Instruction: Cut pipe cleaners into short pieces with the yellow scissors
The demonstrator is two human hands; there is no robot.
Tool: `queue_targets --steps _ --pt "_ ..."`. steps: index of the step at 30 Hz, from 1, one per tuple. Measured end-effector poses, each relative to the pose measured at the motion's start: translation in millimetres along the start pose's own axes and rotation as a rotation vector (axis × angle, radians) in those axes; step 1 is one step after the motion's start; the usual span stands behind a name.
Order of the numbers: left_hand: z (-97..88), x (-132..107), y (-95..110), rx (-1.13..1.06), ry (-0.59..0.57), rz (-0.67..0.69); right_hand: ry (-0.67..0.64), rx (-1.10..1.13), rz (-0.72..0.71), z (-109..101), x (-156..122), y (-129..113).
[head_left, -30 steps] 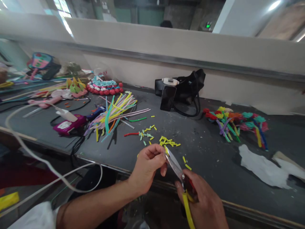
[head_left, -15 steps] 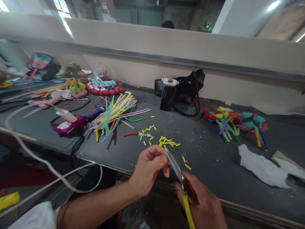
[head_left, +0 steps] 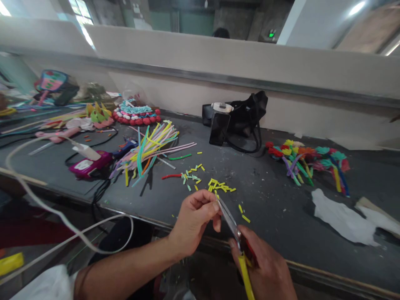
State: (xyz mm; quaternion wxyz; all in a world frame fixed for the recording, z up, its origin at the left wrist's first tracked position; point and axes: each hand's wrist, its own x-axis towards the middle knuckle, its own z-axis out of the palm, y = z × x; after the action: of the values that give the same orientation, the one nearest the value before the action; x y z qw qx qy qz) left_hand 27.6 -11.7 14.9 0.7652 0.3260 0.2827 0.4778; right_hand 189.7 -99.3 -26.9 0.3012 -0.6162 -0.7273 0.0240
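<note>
My left hand point(head_left: 195, 221) is closed in a pinch at the front edge of the table, with a short yellow pipe cleaner piece point(head_left: 218, 196) showing at its fingertips. My right hand point(head_left: 265, 260) is wrapped round the yellow-and-red handles of a pair of scissors point(head_left: 230, 218). The scissor blades point up and left, their tips right beside the left fingertips and the yellow piece. Just beyond lies a small heap of cut yellow pieces point(head_left: 220, 186). Pale green and yellow bits point(head_left: 189, 175) are scattered to its left, near a red pipe cleaner point(head_left: 171, 176).
A bundle of coloured pipe cleaners point(head_left: 153, 146) lies left of centre, near a purple power strip point(head_left: 90, 164) with a white cable point(head_left: 40, 200). Behind stand a phone point(head_left: 219, 129) and a black bag point(head_left: 246, 114). Pipe cleaner flowers point(head_left: 308, 158) and white paper point(head_left: 342, 218) are at right.
Both hands and the scissors stay almost in place; the blades look slightly closer together. The whole view has shifted a few pixels.
</note>
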Motion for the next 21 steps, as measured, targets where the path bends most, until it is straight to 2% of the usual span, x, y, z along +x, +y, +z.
queue_targets --steps 12,21 --pt "-1.5 1.9 -0.6 0.021 0.012 -0.016 -0.031 0.059 0.056 3.2 -2.6 -6.5" --pt "-1.7 2.2 -1.2 0.041 0.026 0.002 -0.014 0.037 -0.012 2.9 -0.4 -3.9"
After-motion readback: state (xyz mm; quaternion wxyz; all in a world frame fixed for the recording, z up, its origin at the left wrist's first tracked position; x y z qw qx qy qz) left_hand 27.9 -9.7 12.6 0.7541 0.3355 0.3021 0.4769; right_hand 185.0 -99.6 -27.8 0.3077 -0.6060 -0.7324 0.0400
